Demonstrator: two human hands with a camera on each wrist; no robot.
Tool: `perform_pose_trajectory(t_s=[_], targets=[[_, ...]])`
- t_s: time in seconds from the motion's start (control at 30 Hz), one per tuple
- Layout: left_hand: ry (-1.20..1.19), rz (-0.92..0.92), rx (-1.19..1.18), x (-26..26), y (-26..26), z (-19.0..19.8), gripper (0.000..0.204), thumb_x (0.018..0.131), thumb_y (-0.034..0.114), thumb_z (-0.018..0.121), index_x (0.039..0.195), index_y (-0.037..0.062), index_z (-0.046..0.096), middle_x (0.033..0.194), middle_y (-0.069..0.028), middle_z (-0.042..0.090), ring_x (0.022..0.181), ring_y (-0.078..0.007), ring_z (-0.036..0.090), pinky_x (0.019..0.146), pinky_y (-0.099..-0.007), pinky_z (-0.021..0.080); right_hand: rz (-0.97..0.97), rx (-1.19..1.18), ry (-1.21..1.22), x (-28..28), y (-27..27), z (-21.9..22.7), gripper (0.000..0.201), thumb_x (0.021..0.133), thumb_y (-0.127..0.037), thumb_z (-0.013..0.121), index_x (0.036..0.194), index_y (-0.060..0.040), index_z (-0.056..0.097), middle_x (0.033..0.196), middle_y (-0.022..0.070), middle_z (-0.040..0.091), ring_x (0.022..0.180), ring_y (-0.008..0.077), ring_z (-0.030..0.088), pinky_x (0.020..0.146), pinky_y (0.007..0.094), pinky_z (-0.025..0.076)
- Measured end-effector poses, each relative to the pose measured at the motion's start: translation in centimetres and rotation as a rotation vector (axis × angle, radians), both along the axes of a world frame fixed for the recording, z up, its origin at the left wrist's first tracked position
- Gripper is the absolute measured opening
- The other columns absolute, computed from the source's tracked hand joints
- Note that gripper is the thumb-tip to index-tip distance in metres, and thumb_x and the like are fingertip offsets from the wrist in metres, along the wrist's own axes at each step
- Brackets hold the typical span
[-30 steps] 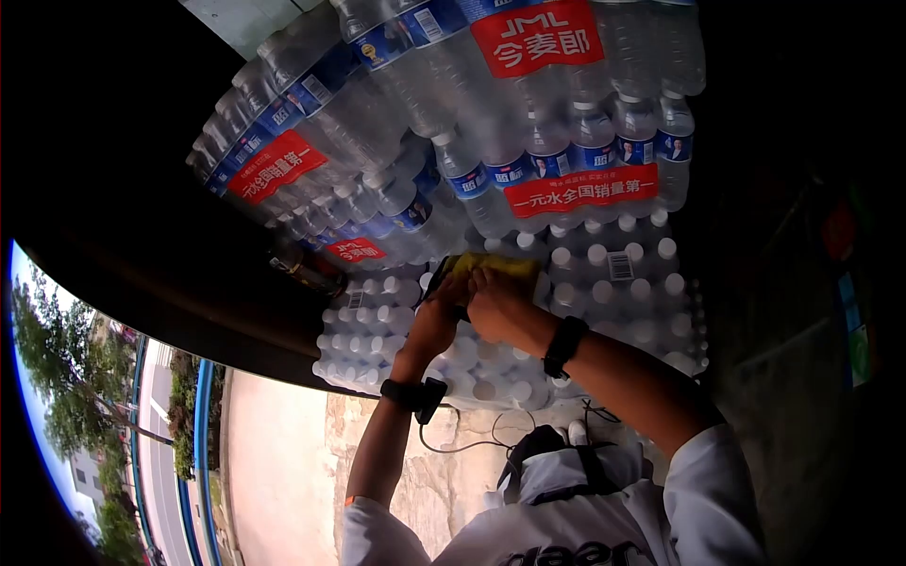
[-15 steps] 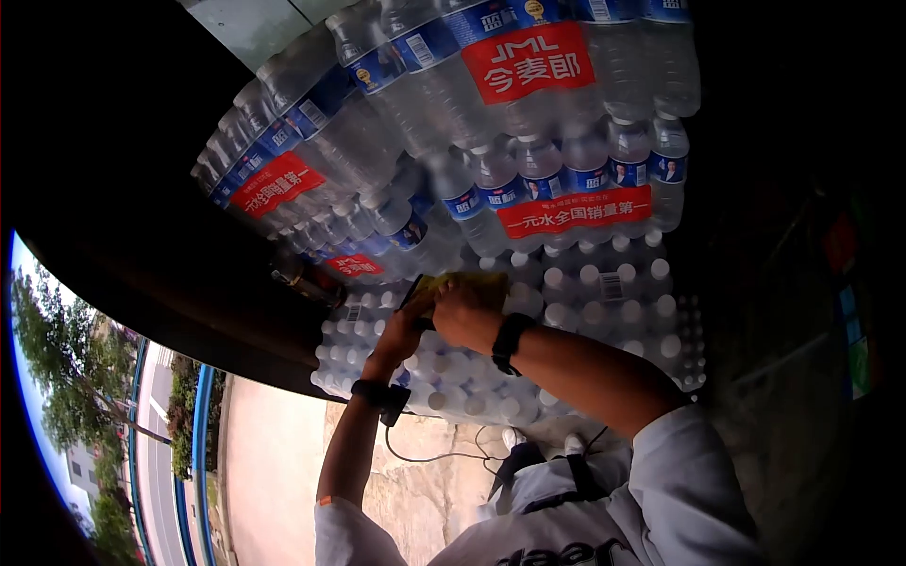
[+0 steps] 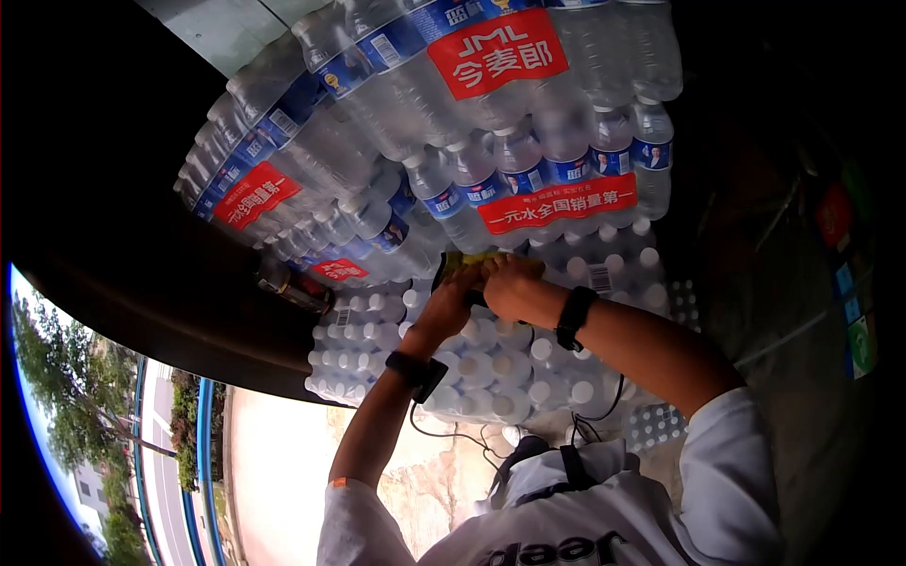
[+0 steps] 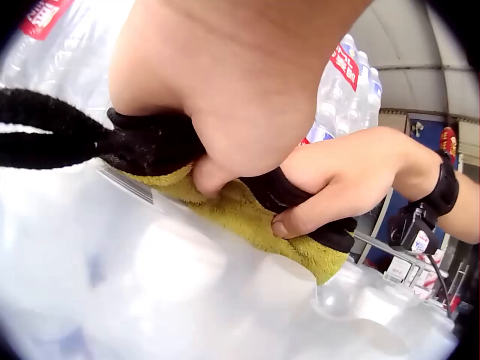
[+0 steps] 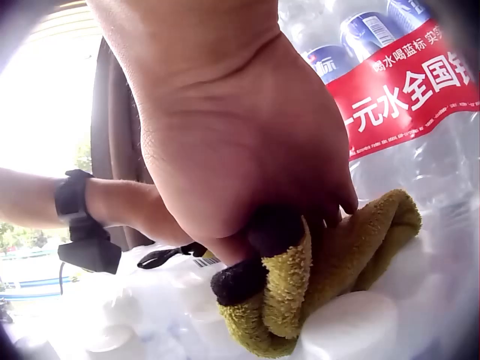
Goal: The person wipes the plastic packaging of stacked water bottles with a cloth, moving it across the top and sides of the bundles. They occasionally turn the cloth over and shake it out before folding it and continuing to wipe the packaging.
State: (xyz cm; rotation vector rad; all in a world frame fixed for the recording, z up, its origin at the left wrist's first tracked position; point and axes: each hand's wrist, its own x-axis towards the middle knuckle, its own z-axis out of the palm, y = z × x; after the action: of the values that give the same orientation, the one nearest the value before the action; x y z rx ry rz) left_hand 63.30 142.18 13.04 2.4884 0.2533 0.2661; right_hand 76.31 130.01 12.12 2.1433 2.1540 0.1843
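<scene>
Both hands moved up since earlier, now under the red label [image 3: 557, 203]. Left hand [image 3: 456, 294] and right hand [image 3: 510, 283] grip the cloth [image 5: 337, 277] on the bottle pack [image 3: 491, 368]. Wrist views show its black edge.

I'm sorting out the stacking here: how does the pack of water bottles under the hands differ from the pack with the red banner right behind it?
The pack under the hands shows only white caps from above; the banner pack shows bottle sides and blue labels. The yellow cloth, gripped by the left hand and right hand, lies on the near pack; nothing lies on the banner pack. The banner pack sits higher. Both are clear shrink-wrapped bottles with white caps.
</scene>
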Motion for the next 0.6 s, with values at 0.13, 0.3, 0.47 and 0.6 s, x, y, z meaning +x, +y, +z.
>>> perform_pose_trajectory(t_s=[0.13,0.3,0.47,0.6], targets=[[0.009,0.012,0.077,-0.9,-1.0,-0.1,0.058,0.077,-0.010,0.054,0.134,0.0043,0.055,0.137,-0.0244,0.056,0.133,-0.0453,0.047,0.112,-0.0482,0.041,0.025,-0.024,-0.033,-0.6,0.0,-0.5,0.048,0.090,-0.020,0.057,0.131,0.0040,0.063,0.143,0.0226,0.055,0.134,0.0364,0.050,0.112,0.0504,0.035],[0.061,0.063,0.283,-4.7,-5.7,-0.5,0.064,0.077,-0.011,0.051,0.140,0.0012,0.048,0.144,-0.0246,0.050,0.135,-0.0458,0.045,0.114,-0.0493,0.039,0.098,-0.115,-0.011,-2.0,-3.1,0.3,0.060,0.089,-0.017,0.060,0.142,0.0075,0.050,0.153,0.0226,0.045,0.142,0.0380,0.041,0.117,0.0450,0.033],[0.063,0.025,0.318,0.2,-1.1,-1.5,0.062,0.077,-0.008,0.053,0.139,-0.0042,0.048,0.146,-0.0249,0.049,0.136,-0.0444,0.045,0.118,-0.0451,0.034,-0.027,-0.088,0.134,2.2,-0.6,1.3,0.064,0.089,-0.010,0.060,0.148,0.0053,0.040,0.158,0.0177,0.040,0.147,0.0309,0.037,0.118,0.0408,0.034],[0.022,-0.023,0.401,-0.4,-1.5,-1.8,0.061,0.079,-0.005,0.055,0.140,-0.0060,0.048,0.147,-0.0240,0.049,0.136,-0.0421,0.047,0.117,-0.0434,0.035,0.005,-0.045,0.015,0.7,-1.5,0.4,0.065,0.088,-0.008,0.060,0.147,0.0079,0.039,0.156,0.0231,0.038,0.147,0.0355,0.034,0.118,0.0424,0.033]])
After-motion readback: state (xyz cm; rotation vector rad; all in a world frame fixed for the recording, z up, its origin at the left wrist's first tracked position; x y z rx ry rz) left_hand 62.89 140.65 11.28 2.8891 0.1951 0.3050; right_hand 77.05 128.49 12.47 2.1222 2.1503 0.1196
